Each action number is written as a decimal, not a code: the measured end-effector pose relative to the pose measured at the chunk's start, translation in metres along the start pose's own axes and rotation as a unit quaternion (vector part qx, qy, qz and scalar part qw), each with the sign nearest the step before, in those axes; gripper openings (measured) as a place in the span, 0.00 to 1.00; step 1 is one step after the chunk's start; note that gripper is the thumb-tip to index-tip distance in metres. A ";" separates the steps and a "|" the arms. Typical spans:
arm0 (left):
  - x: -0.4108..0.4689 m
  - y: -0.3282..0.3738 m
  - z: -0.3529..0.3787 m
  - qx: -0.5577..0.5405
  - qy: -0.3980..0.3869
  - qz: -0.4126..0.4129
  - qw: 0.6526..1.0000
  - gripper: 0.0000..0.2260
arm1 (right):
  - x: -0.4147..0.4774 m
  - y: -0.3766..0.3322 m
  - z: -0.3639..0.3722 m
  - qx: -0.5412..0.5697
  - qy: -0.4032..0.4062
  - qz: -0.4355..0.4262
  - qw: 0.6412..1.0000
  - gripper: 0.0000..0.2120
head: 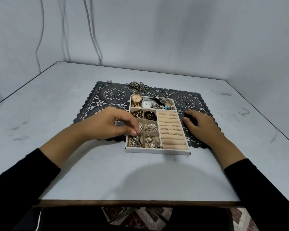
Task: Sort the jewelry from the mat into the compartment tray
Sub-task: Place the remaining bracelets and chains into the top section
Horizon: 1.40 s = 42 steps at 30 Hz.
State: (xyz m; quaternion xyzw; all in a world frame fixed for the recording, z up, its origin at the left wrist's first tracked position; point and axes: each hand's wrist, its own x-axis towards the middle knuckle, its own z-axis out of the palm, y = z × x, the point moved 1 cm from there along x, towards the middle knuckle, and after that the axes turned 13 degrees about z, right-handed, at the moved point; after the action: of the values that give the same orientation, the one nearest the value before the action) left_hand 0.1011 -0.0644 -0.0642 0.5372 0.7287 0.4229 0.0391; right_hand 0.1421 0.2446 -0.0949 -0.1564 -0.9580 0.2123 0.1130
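A white compartment tray (157, 151) sits on a dark lace mat (113, 94). Its back row holds watches (146, 103) and a beaded bracelet. The small left compartments hold beads, brooches and silver pieces, and rings sit in the beige ring rolls (171, 130) on the right. My left hand (110, 124) pinches a silver chain piece (135, 138) over the front-left compartment. My right hand (202, 125) rests on the mat just right of the tray, fingers loosely curled and empty. A pile of silver chains (138, 85) and a ring (109, 81) lie at the mat's back edge.
The pale table (57, 100) stretches around the mat, with its front edge (140, 201) near me and a wall behind. Cables hang down the wall at the back left (97, 39).
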 end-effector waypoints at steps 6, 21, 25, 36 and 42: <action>0.001 -0.002 0.003 0.055 -0.001 0.041 0.998 0.05 | 0.000 0.000 -0.001 0.004 0.000 0.000 1.000 0.18; -0.001 -0.007 0.001 0.077 0.030 0.035 0.996 0.06 | 0.000 0.001 -0.002 0.015 -0.009 0.009 1.000 0.18; -0.001 -0.012 -0.004 0.111 0.126 0.001 0.986 0.06 | 0.005 0.002 -0.005 0.051 -0.005 0.023 0.998 0.16; 0.008 -0.080 -0.038 0.250 0.153 -0.159 0.943 0.13 | 0.050 -0.020 -0.009 0.086 0.022 0.023 0.996 0.17; 0.011 -0.113 -0.065 0.285 0.130 -0.200 0.928 0.17 | 0.089 -0.062 0.002 0.142 0.003 -0.007 0.990 0.15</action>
State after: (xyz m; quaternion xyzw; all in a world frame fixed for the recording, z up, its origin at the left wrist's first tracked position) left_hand -0.0213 -0.1002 -0.0926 0.3093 0.9096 0.2469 -0.1267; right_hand 0.0436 0.2214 -0.0557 -0.1324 -0.9187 0.3452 0.1386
